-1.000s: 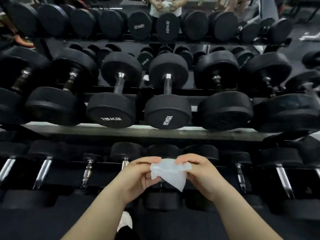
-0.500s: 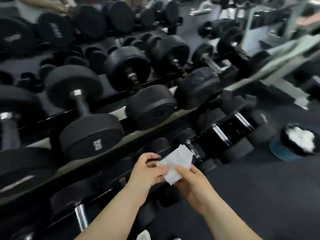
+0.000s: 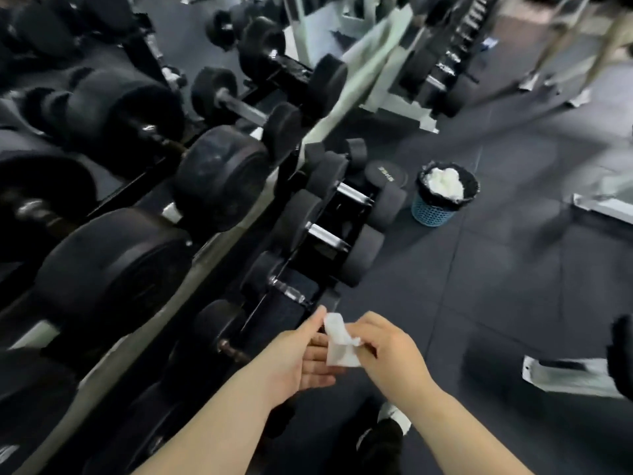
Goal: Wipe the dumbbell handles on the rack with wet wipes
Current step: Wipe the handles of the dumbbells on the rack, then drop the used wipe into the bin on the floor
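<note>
A crumpled white wet wipe (image 3: 339, 341) hangs between my two hands low in the middle of the view. My right hand (image 3: 390, 351) pinches its right side with curled fingers. My left hand (image 3: 305, 358) lies beside it with straight fingers, the thumb tip touching the wipe's top. Both hands are over the floor, to the right of the dumbbell rack (image 3: 219, 241). Black dumbbells with chrome handles (image 3: 329, 236) fill the rack's tiers on the left.
A blue mesh waste bin (image 3: 432, 214) with a black liner, full of white wipes, stands on the floor past the rack's end. A wipe packet (image 3: 568, 371) lies on the floor at right. Pale machine frames stand at the back. My shoe (image 3: 394, 418) shows below.
My view has swung right, from facing the rack to looking along it toward the bin. The wipe went from spread between both hands to crumpled, held mostly by my right hand.
</note>
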